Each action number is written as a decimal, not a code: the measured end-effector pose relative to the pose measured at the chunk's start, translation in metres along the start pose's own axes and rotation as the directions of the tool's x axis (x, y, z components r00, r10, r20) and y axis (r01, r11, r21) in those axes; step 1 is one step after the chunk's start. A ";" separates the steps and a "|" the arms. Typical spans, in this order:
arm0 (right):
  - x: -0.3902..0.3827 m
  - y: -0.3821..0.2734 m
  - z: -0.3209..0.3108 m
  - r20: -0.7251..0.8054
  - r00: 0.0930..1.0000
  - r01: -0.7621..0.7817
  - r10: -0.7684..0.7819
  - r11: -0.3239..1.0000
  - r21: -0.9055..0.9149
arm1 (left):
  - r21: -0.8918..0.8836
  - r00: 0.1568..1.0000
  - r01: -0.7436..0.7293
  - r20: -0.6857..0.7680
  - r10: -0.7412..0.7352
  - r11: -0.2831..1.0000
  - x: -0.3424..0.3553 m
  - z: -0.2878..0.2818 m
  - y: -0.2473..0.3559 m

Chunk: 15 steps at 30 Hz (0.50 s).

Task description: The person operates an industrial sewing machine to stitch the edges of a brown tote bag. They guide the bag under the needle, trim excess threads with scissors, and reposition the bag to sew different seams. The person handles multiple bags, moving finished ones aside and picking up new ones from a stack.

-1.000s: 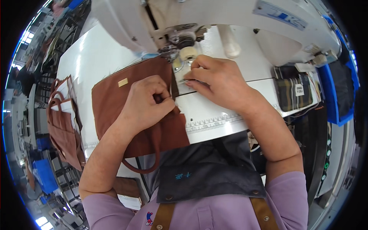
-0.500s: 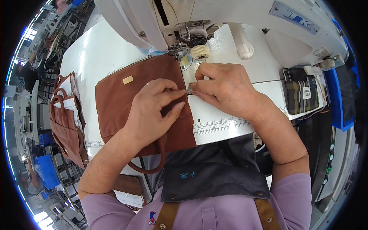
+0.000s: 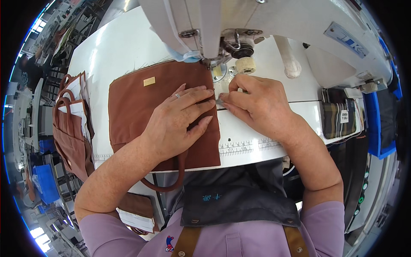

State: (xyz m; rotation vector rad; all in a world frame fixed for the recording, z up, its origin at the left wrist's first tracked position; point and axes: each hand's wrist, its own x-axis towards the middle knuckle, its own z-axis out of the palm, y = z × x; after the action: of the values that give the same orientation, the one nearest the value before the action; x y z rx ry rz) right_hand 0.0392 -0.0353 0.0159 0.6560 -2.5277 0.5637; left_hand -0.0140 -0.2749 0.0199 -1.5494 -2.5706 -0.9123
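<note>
A reddish-brown bag panel lies flat on the white sewing table, its right edge running up to the sewing machine's needle area. It carries a small gold label, and a rolled brown handle hangs over the table's front edge. My left hand rests on the panel near that right edge, fingers stretched out and holding nothing. Just right of the edge my right hand is closed in a pinch, thumb against forefinger. Something small and pale may be between its fingertips; I cannot make it out.
The sewing machine spans the far side of the table. More brown bag pieces hang at the left edge. A plaid fabric pouch lies at the right, beside a blue bin. A printed ruler strip follows the front edge.
My left hand has flattened from a looser curl onto the panel, its fingers extending along the edge. My right hand keeps its pinch beside the panel. The whole view has shifted slightly.
</note>
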 end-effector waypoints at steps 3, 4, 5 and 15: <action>0.005 0.003 0.005 -0.027 1.000 -0.007 0.007 1.000 -0.014 | 0.006 1.000 -0.007 -0.010 0.007 1.000 0.008 0.000 -0.011; 0.007 0.005 0.007 -0.036 0.999 -0.008 0.007 1.000 -0.021 | 0.016 1.000 -0.014 -0.023 0.014 1.000 0.010 -0.001 -0.014; 0.008 0.005 0.008 -0.035 0.999 -0.021 0.019 0.999 -0.044 | 0.024 0.999 -0.025 -0.033 0.026 0.999 0.013 -0.002 -0.017; 0.014 0.010 0.018 -0.019 0.990 -0.142 0.141 0.980 -0.136 | 0.252 0.986 -0.113 -0.087 0.139 0.961 0.039 -0.010 -0.041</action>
State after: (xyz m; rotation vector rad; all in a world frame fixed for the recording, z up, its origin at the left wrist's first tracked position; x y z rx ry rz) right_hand 0.0168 -0.0409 0.0063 0.4252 -2.5907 0.4350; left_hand -0.0699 -0.2623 0.0198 -1.5313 -2.3746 -0.6155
